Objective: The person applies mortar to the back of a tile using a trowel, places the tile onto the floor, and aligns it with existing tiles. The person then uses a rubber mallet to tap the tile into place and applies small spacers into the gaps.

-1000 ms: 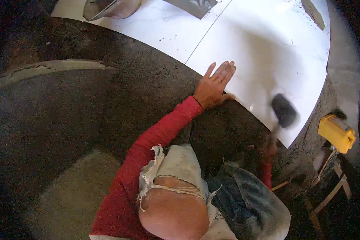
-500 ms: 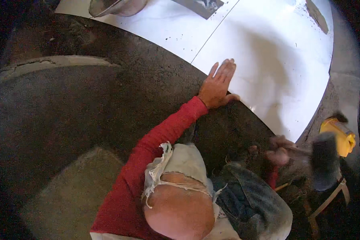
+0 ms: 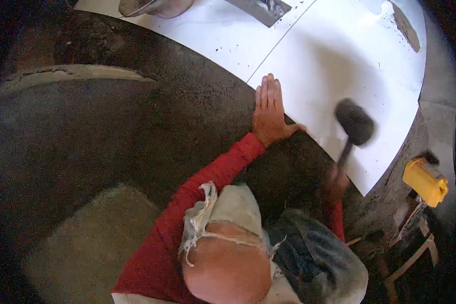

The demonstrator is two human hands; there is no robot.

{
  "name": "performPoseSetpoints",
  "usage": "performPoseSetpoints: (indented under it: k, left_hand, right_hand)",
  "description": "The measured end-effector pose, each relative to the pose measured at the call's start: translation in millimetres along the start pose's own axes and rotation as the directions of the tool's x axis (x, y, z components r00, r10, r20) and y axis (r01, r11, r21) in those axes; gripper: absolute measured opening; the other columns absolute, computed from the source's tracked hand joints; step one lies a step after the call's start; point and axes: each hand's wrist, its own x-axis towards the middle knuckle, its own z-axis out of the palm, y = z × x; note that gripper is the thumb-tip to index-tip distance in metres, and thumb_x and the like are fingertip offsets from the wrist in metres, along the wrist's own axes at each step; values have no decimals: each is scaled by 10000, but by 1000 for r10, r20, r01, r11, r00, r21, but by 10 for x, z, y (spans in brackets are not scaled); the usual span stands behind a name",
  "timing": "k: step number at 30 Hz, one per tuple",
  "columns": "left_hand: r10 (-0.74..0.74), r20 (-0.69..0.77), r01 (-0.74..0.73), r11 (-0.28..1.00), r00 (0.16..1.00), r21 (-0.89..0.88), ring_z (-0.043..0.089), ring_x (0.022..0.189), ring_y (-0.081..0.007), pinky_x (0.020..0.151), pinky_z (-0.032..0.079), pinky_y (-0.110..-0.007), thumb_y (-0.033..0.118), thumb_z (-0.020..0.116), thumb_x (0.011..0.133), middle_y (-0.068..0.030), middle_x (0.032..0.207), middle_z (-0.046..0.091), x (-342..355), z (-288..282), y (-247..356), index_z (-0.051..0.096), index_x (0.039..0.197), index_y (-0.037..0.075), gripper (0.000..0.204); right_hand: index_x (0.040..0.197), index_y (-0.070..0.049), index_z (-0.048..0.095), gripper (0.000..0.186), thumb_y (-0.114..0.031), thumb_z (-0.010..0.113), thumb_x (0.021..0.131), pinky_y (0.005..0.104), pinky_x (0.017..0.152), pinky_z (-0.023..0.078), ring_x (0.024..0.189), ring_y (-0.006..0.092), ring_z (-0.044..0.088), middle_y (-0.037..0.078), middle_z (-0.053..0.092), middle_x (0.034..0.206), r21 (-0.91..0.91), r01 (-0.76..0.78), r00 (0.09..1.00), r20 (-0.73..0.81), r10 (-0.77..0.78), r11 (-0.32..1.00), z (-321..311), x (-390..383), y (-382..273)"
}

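My left hand [image 3: 271, 111] lies flat at the near edge of a white floor tile [image 3: 309, 86], close to the joint with the tile on its left. Its fingers point away from me, with the thumb out along the edge. A black rubber mallet [image 3: 355, 122] is in my right hand [image 3: 335, 183], which is closed round the handle and smeared by motion. The mallet head is over the right part of the tile; whether it touches the surface I cannot tell.
A metal bowl [image 3: 175, 7] and a flat grey trowel blade [image 3: 261, 9] sit on the far-left tile [image 3: 207, 30]. Right of the tiles lies a yellow tool [image 3: 423, 182], beside a wooden-looking frame [image 3: 408, 264]. Dark, rough ground [image 3: 137, 126] spreads to the left. My knees are at the lower middle.
The mallet has swung from beside the yellow tool leftward and away from me, over the tile. My left hand has shifted slightly left, its fingers now straighter ahead.
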Motion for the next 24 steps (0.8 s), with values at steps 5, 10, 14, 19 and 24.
performPoseSetpoints:
  k: [5, 10, 14, 19, 24]
  left_hand:
    - [-1, 8, 1, 1000, 1000, 25, 74, 1438, -427, 1161, 92, -520, 928, 450, 583, -326, 1518, 106, 17, -23, -10, 159, 1423, -159, 1404]
    - [4, 11, -5, 1000, 1000, 17, 80, 1442, -406, 1166, 84, -505, 937, 409, 603, -319, 1521, 110, 58, -56, -19, 151, 1430, -151, 1390]
    - [49, -42, -46, 996, 998, 73, 131, 1428, -427, 1149, 102, -551, 894, 473, 641, -328, 1510, 143, 49, -197, -325, 178, 1429, -136, 1330]
    - [-15, -29, 20, 983, 999, 183, 139, 1436, -395, 1143, 116, -562, 861, 488, 680, -318, 1510, 165, 30, -291, -209, 200, 1434, -122, 1273]
    - [18, -22, -12, 977, 1000, 215, 122, 1430, -432, 1136, 130, -571, 821, 483, 736, -340, 1505, 147, 36, -154, -200, 190, 1426, -143, 1221]
  right_hand:
    - [1243, -13, 519, 361, -229, 543, 955, 365, 696, 505, 847, 233, 608, 186, 629, 1050, 185, 4, 995, -100, 14, 983, -149, 135, -158]
    - [1244, 4, 519, 382, -246, 541, 955, 378, 727, 504, 882, 248, 616, 200, 626, 1055, 61, 11, 1000, -2, -11, 998, 18, 142, -67]
    - [1245, 17, 518, 400, -259, 539, 956, 389, 752, 503, 910, 261, 622, 211, 624, 1058, 302, 18, 998, -70, 3, 953, -331, 177, -570]
    - [1233, 28, 519, 409, -273, 547, 957, 381, 725, 508, 889, 250, 634, 213, 625, 1034, 575, -547, 802, 569, 184, 608, -330, 219, -884]
    - [1144, 51, 499, 368, -265, 528, 958, 349, 609, 508, 708, 256, 638, 193, 630, 847, 383, 115, 954, -299, 5, 917, -402, 370, -1172]
